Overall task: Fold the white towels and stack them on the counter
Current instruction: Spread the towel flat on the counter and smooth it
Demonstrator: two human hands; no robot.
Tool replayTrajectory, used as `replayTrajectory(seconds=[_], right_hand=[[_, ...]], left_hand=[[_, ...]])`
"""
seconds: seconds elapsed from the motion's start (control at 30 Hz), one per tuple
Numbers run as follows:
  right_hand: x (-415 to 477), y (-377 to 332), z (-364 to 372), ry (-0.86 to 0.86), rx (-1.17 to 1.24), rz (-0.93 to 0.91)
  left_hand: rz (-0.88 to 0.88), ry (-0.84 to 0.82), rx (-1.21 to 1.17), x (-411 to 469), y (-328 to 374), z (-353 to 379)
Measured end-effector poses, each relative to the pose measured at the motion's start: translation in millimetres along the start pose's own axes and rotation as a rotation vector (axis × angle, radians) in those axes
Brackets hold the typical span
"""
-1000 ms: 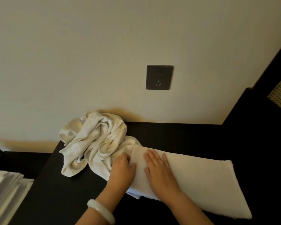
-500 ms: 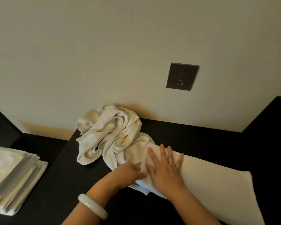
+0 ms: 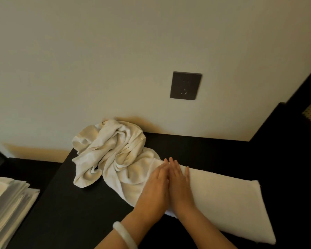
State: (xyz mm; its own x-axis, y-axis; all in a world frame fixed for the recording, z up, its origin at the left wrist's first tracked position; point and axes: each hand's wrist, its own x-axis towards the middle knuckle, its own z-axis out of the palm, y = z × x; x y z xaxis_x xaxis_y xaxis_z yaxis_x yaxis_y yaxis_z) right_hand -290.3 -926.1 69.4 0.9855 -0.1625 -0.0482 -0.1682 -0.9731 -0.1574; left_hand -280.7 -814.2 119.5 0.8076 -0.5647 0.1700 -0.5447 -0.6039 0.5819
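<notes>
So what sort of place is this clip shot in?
Probably a hotel room or housekeeping area, at a guess: a dark counter against a plain wall with a socket plate, a heap of white towels and a stack of folded linen.

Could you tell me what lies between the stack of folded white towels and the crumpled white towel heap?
Only bare black counter surface, seen in the head view, separates the stack of folded white towels from the crumpled white towel heap.

You have bare tabletop (image 3: 75, 212) in front of the crumpled towel heap (image 3: 111, 151) and behind the flat towel strip (image 3: 223, 198), but the wall (image 3: 97, 69) closes the back, a dark side panel (image 3: 285, 141) blocks the right, and the folded stack (image 3: 7, 203) sits low on your left.
</notes>
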Motion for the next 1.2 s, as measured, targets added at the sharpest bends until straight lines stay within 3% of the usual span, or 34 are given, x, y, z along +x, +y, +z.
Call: replayTrajectory(seconds=[0.1,0.17,0.27,0.43,0.67,0.77,0.87,0.93,1.0,1.1,1.2], right_hand=[[-8.8,16.8,2.2,0.038,0.197,0.088],[-23.8,32.6,2.3,0.01,0.148,0.04],[-46.7,77.7,-4.0,0.018,0.027,0.108],[-81.8,142.1,-15.1,0.032,-0.07,0.448],[-89.5,148.6,-26.9,0.011,0.019,0.601],[-96.1,148.7,-33.6,0.114,0.107,0.626],[-110.9,147.9,-40.6,0.276,0.172,0.795],[-119.6,149.1,-45.2,0.213,0.186,0.911],[-121.7,151.1,-49.3,0.117,0.321,0.994],[-122.3,155.1,-55.4,0.154,0.883,1.034],[-127.2,153.3,-69.2,0.235,1.399,1.061]], left_hand=[[-0.008,-0.184,0.229,6.8,-13.2,20.0],[-0.076,-0.308,0.36,7.2,-30.2,33.0],[-0.09,-0.33,0.414,5.9,-37.3,38.7],[-0.029,-0.288,0.422,10.2,-33.1,37.0],[-0.086,-0.326,0.396,10.4,-38.9,36.0],[-0.195,-0.374,0.33,7.5,-27.9,20.6],[-0.349,-0.204,0.244,-0.3,-16.5,6.5],[-0.475,-0.165,0.23,-2.6,-18.1,0.1],[-0.591,-0.171,0.152,0.3,-21.4,-4.3],[-0.811,-0.158,-0.137,9.3,-23.9,-8.8],[-1.026,-0.088,-0.596,11.1,-24.5,-15.0]])
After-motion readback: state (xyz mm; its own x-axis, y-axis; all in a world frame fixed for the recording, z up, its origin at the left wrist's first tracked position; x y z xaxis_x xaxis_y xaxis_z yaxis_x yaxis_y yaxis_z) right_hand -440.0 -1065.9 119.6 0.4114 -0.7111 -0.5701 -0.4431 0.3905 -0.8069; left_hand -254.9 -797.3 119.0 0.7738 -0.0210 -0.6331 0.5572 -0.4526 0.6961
